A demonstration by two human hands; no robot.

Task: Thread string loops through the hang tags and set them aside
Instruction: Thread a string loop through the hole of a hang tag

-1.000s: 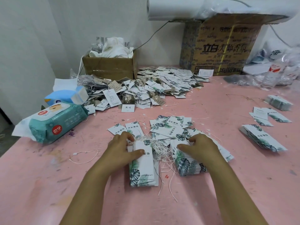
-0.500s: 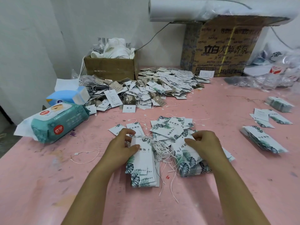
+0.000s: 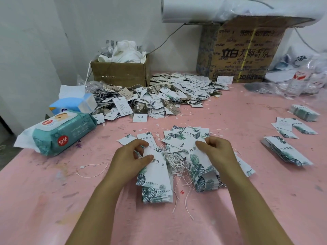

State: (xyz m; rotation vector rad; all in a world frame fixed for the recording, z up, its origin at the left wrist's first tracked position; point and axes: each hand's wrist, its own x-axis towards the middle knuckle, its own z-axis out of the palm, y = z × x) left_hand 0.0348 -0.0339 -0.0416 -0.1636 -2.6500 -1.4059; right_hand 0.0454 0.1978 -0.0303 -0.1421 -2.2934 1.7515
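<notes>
Head view: my left hand [image 3: 130,159] pinches the top hang tag [image 3: 157,172] of the near stack [image 3: 159,195] on the pink surface [image 3: 53,200], my right hand [image 3: 216,152] grips the adjoining stack [image 3: 201,175]; next, I judge, thread one string loop [image 3: 174,160] through its hole.

White hang tags [image 3: 155,175] printed with dark green tropical leaves cover a pink bench [image 3: 53,209]; white string loops [image 3: 174,160], a teal wipes pack [image 3: 60,133] and brown cardboard boxes [image 3: 120,74] sit nearby.
</notes>
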